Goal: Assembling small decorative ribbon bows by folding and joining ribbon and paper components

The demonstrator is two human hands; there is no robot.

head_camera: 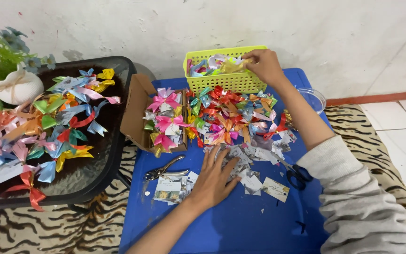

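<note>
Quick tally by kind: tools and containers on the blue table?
Basket: 1
Cardboard box: 1
Clear cup: 1
Hole punch: 1
Scissors: 1
Total: 5
Right hand reaches into the basket; left hand rests on paper tags.

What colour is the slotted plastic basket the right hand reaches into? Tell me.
Lime green slotted plastic basket, clearest in the head view; right hand at its rim.

Bright, even daylight, soft faint shadows, sharp focus throughout, slight wide-angle bending at the edges
</note>
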